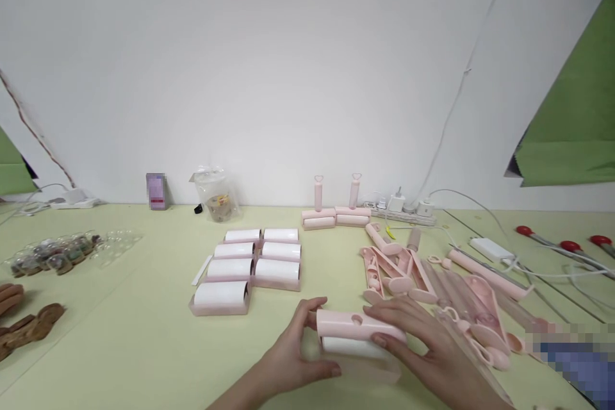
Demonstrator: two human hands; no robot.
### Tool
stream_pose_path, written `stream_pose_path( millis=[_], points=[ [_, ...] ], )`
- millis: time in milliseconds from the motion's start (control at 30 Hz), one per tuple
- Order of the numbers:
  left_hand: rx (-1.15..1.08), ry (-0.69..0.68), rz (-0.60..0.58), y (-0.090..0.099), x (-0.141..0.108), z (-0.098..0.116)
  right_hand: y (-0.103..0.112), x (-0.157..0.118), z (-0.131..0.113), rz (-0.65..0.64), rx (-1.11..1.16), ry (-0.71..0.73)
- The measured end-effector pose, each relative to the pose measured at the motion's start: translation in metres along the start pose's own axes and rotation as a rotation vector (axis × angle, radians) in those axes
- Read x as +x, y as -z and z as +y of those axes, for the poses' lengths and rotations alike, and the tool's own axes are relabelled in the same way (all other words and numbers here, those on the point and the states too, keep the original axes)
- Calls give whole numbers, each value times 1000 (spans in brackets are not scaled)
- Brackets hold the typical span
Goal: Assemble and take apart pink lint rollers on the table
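A pink lint roller head (360, 325) with a white roll under its curved cover lies between my hands near the front of the table. A translucent tray (369, 369) shows below the roll. My left hand (300, 352) holds the left end, thumb below and fingers behind. On the right, my right hand (418, 339) grips the pink cover, its fingers on top and its thumb along the front edge. A round hole is visible in the cover. Several white rolls in pale pink trays (221, 298) stand in two columns to the left.
Pink plastic parts (406, 269) are piled at the right. Two assembled rollers (319, 218) stand near the wall, beside a power strip (403, 213). A plastic bag (217, 195), a small purple box (157, 191) and glassy beads (57, 253) are further left. Another person's hand (10, 298) shows far left.
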State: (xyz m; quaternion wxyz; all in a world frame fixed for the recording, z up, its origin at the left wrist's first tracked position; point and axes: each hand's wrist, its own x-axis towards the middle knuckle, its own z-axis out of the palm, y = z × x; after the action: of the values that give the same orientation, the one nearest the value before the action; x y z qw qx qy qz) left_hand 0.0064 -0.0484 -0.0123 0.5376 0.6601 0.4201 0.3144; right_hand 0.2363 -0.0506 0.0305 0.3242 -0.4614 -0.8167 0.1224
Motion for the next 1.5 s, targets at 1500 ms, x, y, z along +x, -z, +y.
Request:
stream_pose_path(
  millis=[1500],
  points=[
    [113,-71,-129,5,2,11,28,63,65,-205,-467,-627]
  ],
)
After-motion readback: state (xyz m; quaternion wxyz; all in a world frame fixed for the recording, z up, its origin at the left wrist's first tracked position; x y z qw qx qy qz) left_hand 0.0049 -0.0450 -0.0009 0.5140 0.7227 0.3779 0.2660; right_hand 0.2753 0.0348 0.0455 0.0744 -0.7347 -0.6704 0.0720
